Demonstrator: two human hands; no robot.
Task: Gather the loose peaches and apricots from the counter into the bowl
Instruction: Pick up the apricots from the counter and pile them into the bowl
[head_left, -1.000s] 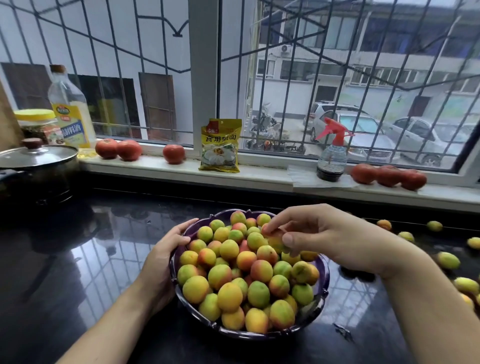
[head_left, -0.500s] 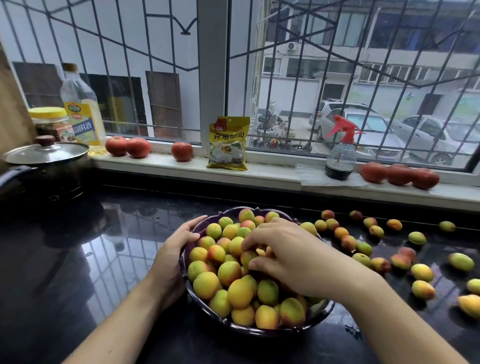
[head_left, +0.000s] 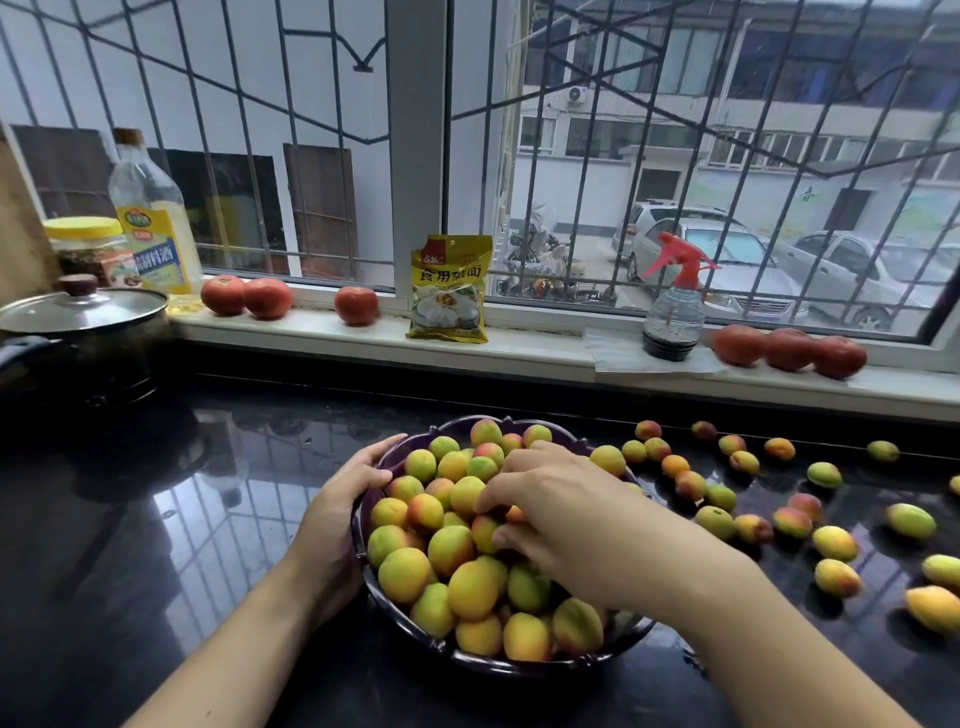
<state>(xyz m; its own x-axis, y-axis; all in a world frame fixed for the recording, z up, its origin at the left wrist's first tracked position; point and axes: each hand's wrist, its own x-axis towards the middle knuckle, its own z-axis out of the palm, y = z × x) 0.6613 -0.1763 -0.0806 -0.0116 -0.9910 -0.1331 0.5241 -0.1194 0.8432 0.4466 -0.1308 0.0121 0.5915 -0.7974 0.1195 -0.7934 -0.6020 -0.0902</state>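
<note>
My left hand grips the bowl rim at centre frame; my right hand sits curled on the heaped fruit — whether it holds one, I cannot tell. Loose fruit lies at right — the pile may spill.

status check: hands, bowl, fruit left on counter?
Left hand holds the rim of the purple bowl. Right hand over the heaped fruit, fingers among them. Loose fruit scattered right. Nothing blocking.
</note>
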